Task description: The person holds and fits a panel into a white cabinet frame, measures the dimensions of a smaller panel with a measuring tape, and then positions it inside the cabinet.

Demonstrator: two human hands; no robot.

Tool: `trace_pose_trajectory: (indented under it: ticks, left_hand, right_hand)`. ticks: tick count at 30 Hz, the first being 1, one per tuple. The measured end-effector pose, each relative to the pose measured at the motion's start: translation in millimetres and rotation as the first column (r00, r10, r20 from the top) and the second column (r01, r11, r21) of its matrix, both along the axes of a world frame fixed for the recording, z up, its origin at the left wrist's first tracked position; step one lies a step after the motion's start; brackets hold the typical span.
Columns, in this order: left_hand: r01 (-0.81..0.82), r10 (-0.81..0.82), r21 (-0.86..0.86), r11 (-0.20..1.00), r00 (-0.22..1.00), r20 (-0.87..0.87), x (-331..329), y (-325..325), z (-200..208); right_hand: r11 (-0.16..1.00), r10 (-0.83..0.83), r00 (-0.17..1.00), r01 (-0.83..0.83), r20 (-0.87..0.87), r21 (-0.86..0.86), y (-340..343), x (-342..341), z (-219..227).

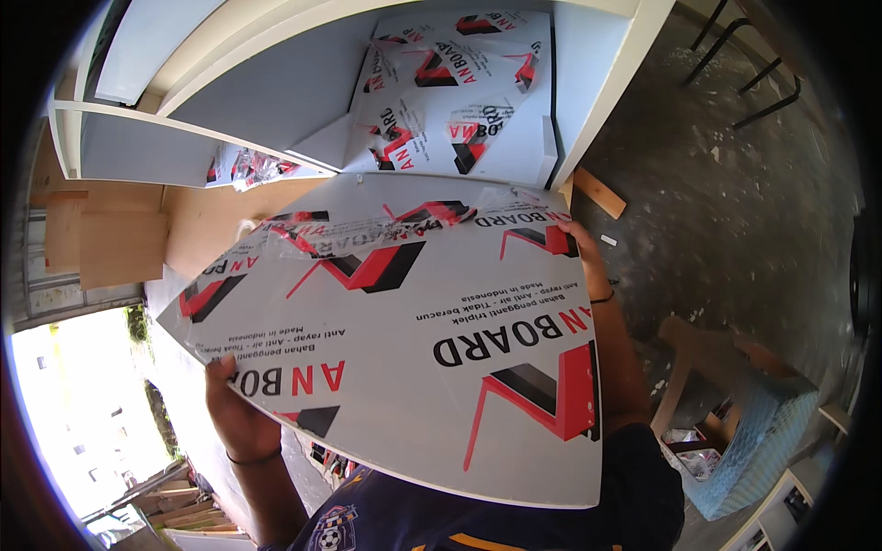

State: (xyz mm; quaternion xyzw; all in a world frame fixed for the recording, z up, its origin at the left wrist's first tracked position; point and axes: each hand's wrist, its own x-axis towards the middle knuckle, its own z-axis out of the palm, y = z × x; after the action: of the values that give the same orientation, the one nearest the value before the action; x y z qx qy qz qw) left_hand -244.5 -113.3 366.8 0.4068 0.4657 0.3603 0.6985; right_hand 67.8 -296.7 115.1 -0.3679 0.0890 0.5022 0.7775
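I hold a large white board with red and black printing, tilted in front of my body. Loose clear film lies wrinkled along its far part. My left hand grips the left edge near the bottom. On the far right edge is my right hand, fingertips curled over the top face; its other fingers are hidden underneath. The board's far edge meets or lies very close to the front of a white cabinet; I cannot tell whether they touch. Inside it, a panel bears the same printed film.
Left of the cabinet stand plywood pieces, with a bright opening below them. Wood offcuts are piled at lower left. On the dark concrete floor at right lie a wooden strip and a blue-sided box-like piece.
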Motion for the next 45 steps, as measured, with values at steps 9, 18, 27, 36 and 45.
trace_pose_trajectory:
  ticks: [9,18,27,36,45]
  left_hand:
    - [0.019,-0.017,0.043,0.999,0.999,-0.050,14.7,-6.0,8.8]
    - [0.132,-0.132,0.060,0.989,0.991,-0.004,3.4,1.8,11.7]
    - [0.121,-0.120,0.026,0.992,0.993,-0.016,6.9,-5.1,15.5]
    - [0.142,-0.141,0.005,0.990,0.984,-0.105,20.9,-6.4,20.9]
    - [0.140,-0.114,0.093,0.986,0.964,-0.241,37.5,-21.0,29.6]
  right_hand:
    - [0.984,0.018,0.997,-0.004,-0.078,0.179,-16.1,7.0,-42.2]
    - [0.909,-0.041,0.996,0.071,-0.083,0.410,-10.3,-15.5,-45.5]
    - [0.861,-0.114,0.993,0.119,-0.040,0.495,-18.7,-42.1,-92.7]
    - [0.883,-0.329,0.931,0.243,0.160,0.401,19.1,-47.8,-141.0]
    - [0.865,-0.437,0.870,0.338,0.229,0.371,39.2,-40.6,-158.3]
